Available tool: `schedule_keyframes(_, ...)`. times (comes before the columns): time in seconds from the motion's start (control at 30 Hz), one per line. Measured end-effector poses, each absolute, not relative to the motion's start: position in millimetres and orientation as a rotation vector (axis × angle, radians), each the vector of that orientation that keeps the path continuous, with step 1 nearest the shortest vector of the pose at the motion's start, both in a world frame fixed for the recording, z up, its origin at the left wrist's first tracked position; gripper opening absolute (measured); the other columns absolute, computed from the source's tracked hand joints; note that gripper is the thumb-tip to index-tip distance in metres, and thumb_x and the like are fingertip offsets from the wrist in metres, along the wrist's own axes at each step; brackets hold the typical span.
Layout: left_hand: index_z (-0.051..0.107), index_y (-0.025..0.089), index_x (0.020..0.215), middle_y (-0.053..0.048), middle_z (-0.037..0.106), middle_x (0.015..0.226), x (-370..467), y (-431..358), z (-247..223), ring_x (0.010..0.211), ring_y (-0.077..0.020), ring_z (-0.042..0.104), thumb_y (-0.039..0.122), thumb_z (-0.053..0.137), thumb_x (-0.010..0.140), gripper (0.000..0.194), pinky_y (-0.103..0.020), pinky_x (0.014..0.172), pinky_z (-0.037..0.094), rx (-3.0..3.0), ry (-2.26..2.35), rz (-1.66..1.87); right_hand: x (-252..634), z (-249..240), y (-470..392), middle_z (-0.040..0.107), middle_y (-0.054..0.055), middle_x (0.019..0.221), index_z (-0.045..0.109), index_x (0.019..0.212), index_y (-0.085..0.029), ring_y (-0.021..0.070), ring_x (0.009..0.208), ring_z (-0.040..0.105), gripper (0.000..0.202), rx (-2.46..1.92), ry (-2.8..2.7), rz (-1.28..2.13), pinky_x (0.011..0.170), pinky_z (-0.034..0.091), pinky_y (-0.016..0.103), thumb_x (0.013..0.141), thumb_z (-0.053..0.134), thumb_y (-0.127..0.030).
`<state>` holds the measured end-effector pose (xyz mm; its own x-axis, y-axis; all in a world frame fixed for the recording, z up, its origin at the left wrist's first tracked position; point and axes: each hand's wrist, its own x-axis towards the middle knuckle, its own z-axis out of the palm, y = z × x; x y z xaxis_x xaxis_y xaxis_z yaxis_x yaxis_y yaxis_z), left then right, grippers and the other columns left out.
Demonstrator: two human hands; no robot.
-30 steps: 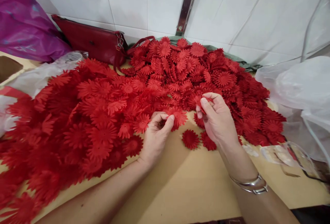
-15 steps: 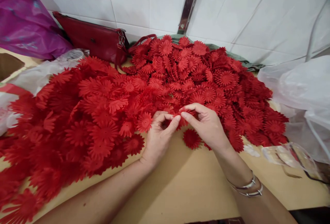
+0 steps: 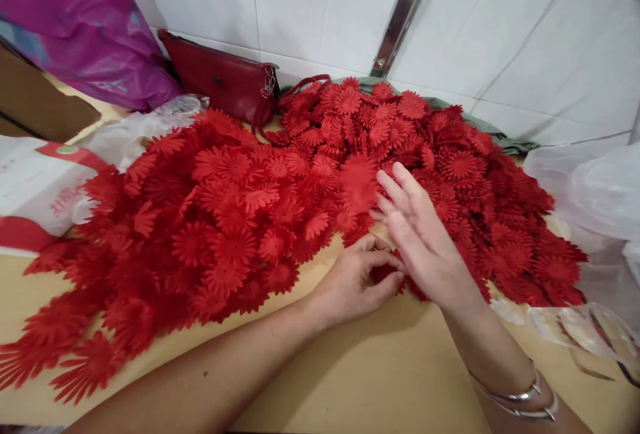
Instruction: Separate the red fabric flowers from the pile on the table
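Note:
A large heap of red artificial flower layers (image 3: 235, 207), with toothed petals and small centre holes, spreads over the table. My left hand (image 3: 357, 281) is low at the heap's front edge, thumb and forefinger closed on a red flower layer (image 3: 379, 274), which they mostly hide. Above and to the right of it, my right hand (image 3: 425, 241) is open, its fingers stretched out and slightly blurred. Just past its fingertips is one blurred red flower (image 3: 359, 183), seemingly in motion and apart from the hand.
Behind the heap, a dark red handbag (image 3: 220, 81) leans on the tiled wall (image 3: 300, 7). A purple bag (image 3: 100, 27) and a white-and-red bag (image 3: 40, 181) are at left. Clear plastic bags (image 3: 590, 187) stand at right on the wooden table (image 3: 340, 381).
My hands, together at their fingertips before, have parted. The right has opened, with a blurred flower past its fingertips; the left has moved lower and right. The view has shifted left.

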<state>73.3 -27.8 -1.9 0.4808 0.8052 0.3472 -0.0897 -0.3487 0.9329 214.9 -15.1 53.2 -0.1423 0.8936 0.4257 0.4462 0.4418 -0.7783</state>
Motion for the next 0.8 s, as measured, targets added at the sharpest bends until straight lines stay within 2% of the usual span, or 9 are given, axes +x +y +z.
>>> schedule_keyframes(0.03, 0.079, 0.022, 0.096, -0.009, 0.067, 0.101, 73, -27, -3, 0.101, -0.0224, 0.065, 0.020, 0.065, 0.093, 0.014, -0.037, 0.093, 0.054, 1.669, 0.611, 1.096, 207, 61, -16, 0.049, 0.004, 0.161, 0.039, 0.157, -0.040, 0.0263, 0.139, 0.058, 0.053, -1.123, -1.799, 0.662, 0.108, 0.054, 0.046, 0.105, 0.049, -0.044)
schedule_keyframes(0.1, 0.078, 0.022, 0.099, -0.009, 0.067, 0.103, 71, -25, -4, 0.103, -0.0221, 0.065, 0.019, 0.063, 0.095, 0.016, -0.037, 0.096, 0.053, 1.634, 0.631, 1.196, 198, 72, -14, 0.050, 0.003, 0.160, 0.051, 0.149, -0.038, 0.0252, 0.138, 0.059, 0.044, -1.109, -1.820, 0.666, 0.113, 0.051, 0.046, 0.105, 0.052, -0.039)
schedule_keyframes(0.17, 0.076, 0.023, 0.105, -0.008, 0.068, 0.105, 68, -23, -5, 0.102, -0.0205, 0.065, 0.019, 0.062, 0.096, 0.017, -0.035, 0.093, 0.053, 1.562, 0.698, 1.304, 199, 74, -8, 0.063, 0.006, 0.146, 0.064, 0.135, -0.032, 0.0235, 0.127, 0.066, 0.033, -1.150, -1.778, 0.569, 0.113, 0.051, 0.045, 0.104, 0.052, -0.036)
schedule_keyframes(0.23, 0.072, 0.024, 0.115, -0.008, 0.069, 0.112, 65, -20, -6, 0.103, -0.0192, 0.065, 0.022, 0.063, 0.097, 0.020, -0.033, 0.092, 0.053, 1.415, 0.787, 1.416, 204, 67, -3, 0.072, 0.008, 0.126, 0.070, 0.123, -0.028, 0.0231, 0.118, 0.068, 0.025, -1.187, -1.717, 0.440, 0.110, 0.052, 0.046, 0.103, 0.055, -0.033)
schedule_keyframes(0.33, 0.063, 0.023, 0.124, -0.007, 0.068, 0.117, 62, -15, -7, 0.101, -0.0165, 0.065, 0.028, 0.066, 0.096, 0.029, -0.029, 0.091, 0.053, 1.131, 0.881, 1.527, 211, 47, -1, 0.070, 0.009, 0.117, 0.071, 0.110, -0.026, 0.0251, 0.117, 0.065, 0.015, -1.145, -1.726, 0.255, 0.109, 0.050, 0.048, 0.097, 0.064, -0.029)
schedule_keyframes(0.47, 0.060, 0.022, 0.121, -0.005, 0.066, 0.107, 61, -12, -6, 0.095, -0.0137, 0.064, 0.030, 0.072, 0.091, 0.033, -0.026, 0.088, 0.054, 1.002, 0.880, 1.536, 216, 24, -1, 0.066, 0.010, 0.118, 0.072, 0.108, -0.026, 0.0262, 0.116, 0.063, 0.019, -1.144, -1.811, 0.157, 0.109, 0.049, 0.050, 0.089, 0.075, -0.029)
schedule_keyframes(0.63, 0.062, 0.022, 0.117, -0.004, 0.068, 0.103, 62, -11, -5, 0.095, -0.0142, 0.067, 0.033, 0.077, 0.087, 0.035, -0.027, 0.089, 0.056, 0.979, 0.870, 1.477, 218, 17, 1, 0.067, 0.009, 0.122, 0.075, 0.104, -0.028, 0.0264, 0.118, 0.063, 0.017, -1.161, -1.841, 0.248, 0.108, 0.050, 0.051, 0.089, 0.077, -0.033)
schedule_keyframes(0.8, 0.065, 0.021, 0.113, -0.002, 0.067, 0.100, 62, -9, -6, 0.094, -0.0121, 0.066, 0.032, 0.081, 0.083, 0.036, -0.024, 0.088, 0.056, 0.931, 0.881, 1.461, 216, 16, -1, 0.071, 0.008, 0.117, 0.077, 0.105, -0.028, 0.0242, 0.116, 0.065, 0.012, -1.122, -1.836, 0.308, 0.106, 0.053, 0.049, 0.094, 0.071, -0.028)
